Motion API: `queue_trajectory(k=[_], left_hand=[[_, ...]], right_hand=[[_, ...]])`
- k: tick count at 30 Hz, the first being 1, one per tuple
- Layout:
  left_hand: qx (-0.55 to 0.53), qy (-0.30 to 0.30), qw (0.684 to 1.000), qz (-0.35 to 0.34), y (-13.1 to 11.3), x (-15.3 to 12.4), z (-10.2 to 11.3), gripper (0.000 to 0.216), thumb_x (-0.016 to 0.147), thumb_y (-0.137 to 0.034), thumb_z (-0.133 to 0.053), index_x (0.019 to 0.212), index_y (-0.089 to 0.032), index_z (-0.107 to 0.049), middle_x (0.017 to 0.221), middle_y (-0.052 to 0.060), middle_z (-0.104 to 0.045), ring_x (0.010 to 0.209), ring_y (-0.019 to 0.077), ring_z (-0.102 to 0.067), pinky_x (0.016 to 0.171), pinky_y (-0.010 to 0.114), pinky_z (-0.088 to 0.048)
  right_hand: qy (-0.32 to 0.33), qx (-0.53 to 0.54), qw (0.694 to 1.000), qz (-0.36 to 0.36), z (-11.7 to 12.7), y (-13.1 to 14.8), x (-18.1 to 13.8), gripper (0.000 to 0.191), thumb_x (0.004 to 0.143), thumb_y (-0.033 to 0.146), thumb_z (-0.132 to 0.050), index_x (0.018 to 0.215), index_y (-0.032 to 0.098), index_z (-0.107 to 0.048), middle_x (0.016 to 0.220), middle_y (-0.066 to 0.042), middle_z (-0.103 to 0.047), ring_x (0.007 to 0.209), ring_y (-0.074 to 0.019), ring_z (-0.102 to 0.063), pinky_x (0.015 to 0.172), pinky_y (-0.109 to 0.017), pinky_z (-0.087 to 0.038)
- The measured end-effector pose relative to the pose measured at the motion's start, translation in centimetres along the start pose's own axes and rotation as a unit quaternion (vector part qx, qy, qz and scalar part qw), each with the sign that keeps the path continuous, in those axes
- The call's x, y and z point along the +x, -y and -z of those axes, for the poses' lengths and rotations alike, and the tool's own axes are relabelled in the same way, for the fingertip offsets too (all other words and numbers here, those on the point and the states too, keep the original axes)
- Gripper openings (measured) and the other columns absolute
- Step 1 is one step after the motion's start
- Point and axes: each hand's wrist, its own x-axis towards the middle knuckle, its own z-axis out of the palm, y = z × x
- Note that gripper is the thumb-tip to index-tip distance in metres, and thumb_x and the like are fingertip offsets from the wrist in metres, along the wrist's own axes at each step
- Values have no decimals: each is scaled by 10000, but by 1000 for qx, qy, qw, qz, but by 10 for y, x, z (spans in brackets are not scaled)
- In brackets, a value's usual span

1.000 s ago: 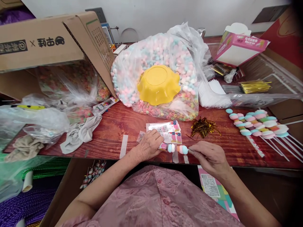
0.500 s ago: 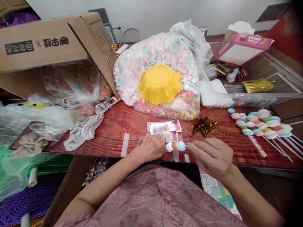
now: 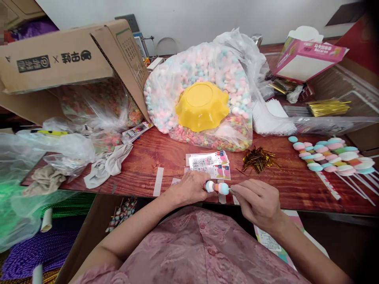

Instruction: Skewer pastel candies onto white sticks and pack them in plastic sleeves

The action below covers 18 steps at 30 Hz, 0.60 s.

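Close to the table's front edge, my left hand [image 3: 194, 187] is closed around one part of a marshmallow skewer [image 3: 217, 187]. White, pink, orange and light blue pieces show past its fingers. My right hand [image 3: 259, 201] pinches the other end, just beyond the blue marshmallow. Whether stick or wrapping lies between those fingertips is too small to tell. Printed clear bags [image 3: 209, 163] lie flat just beyond my left hand. A pile of gold twist ties [image 3: 259, 159] sits beyond my right hand. Several finished-looking marshmallow skewers [image 3: 334, 156] with white sticks rest at the right.
A big clear bag of marshmallows [image 3: 166, 86] fills the back, with an upturned yellow bowl [image 3: 203, 106] on it. An open cardboard box [image 3: 74, 55] stands left, near grey cloth [image 3: 109, 165]. White sheets [image 3: 271, 118] and a plastic tray [image 3: 334, 122] are at right.
My right hand has shifted slightly left and down, still at the skewer's end. The skewer has moved a little left in my left hand. The whole view has shifted slightly.
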Motion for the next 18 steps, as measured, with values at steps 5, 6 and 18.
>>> queue_trajectory(k=[5, 6, 18], left_hand=[[41, 10, 999, 4, -1, -1, -3, 202, 788, -352, -702, 860, -177, -629, 791, 32, -673, 740, 199, -620, 638, 274, -410], [25, 16, 1000, -5, -2, -2, -2, 236, 777, -361, -721, 896, -178, -631, 821, 36, -681, 767, 207, -628, 656, 280, -421], [-78, 66, 993, -56, -14, -5, 4, 549, 798, -308, -719, 1286, -222, -483, 1022, 44, -677, 916, 225, -641, 768, 323, -478]], right_hand=[[4, -24, 999, -30, -2, -3, -1, 197, 857, 83, -530, 935, 196, -672, 768, -32, -684, 644, -137, -567, 632, -290, -421], [3, -26, 999, -21, 1, -8, 1, 211, 857, 80, -531, 958, 201, -671, 782, -33, -690, 657, -143, -571, 633, -294, -422], [18, 55, 998, 16, 0, -6, 4, 200, 872, 74, -525, 896, 201, -678, 754, -29, -691, 633, -137, -527, 611, -301, -403]])
